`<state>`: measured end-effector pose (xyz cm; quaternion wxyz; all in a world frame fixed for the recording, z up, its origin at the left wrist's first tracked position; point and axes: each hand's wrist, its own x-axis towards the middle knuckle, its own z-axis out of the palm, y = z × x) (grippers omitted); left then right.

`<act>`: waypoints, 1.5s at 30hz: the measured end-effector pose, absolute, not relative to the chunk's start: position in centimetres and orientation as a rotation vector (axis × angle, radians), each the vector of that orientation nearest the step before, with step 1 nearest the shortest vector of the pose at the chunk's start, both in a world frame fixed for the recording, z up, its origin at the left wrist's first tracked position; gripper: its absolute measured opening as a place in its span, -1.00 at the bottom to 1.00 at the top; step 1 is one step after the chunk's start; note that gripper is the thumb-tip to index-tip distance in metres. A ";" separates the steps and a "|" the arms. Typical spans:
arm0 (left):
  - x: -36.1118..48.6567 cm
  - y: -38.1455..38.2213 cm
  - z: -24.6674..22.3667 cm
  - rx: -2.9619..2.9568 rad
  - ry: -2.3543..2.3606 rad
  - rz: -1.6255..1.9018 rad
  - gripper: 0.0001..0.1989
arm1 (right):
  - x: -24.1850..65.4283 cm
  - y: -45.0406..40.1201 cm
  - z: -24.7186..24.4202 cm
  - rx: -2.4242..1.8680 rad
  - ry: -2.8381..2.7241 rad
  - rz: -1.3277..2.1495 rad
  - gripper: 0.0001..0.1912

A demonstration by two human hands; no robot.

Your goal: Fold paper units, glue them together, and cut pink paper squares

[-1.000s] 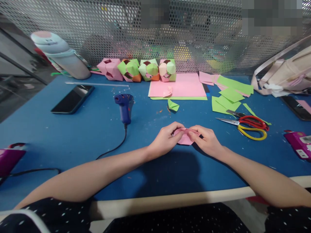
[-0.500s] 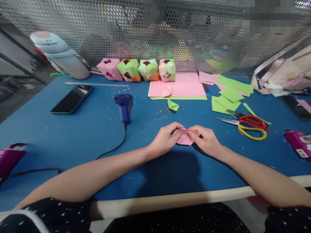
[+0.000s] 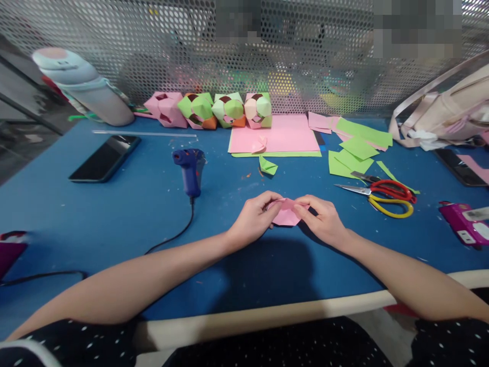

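Observation:
A small folded piece of pink paper is held between both hands, a little above the blue table. My left hand pinches its left edge with thumb and fingers. My right hand grips the right edge in the same way, its thumb on the paper. Beyond the hands lie a small folded green piece and a folded pink piece, the pink one resting on a stack of pink sheets.
A blue glue gun with a cord stands at left, near a phone and a bottle. Several paper ornaments line the mesh. Scissors, green scraps and a purple device are at right.
The pink paper has tipped so that more of its face shows between the fingers. The whole view has shifted slightly, with the table items appearing further left.

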<state>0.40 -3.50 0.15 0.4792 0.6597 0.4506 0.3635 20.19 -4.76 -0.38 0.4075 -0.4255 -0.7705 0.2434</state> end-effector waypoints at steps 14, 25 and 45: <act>0.7 -3.6 -0.2 1.666 1.081 0.890 -0.83 | 19.6 -4.9 -0.2 -1.051 -1.849 0.470 -0.94; 0.6 -4.1 0.4 1.818 1.111 0.804 -0.86 | 19.8 -5.2 -0.4 -0.824 -1.987 0.342 -0.86; 0.3 -3.8 1.0 1.793 0.995 0.802 -0.74 | 19.5 -5.1 0.1 -0.938 -1.984 0.515 -0.92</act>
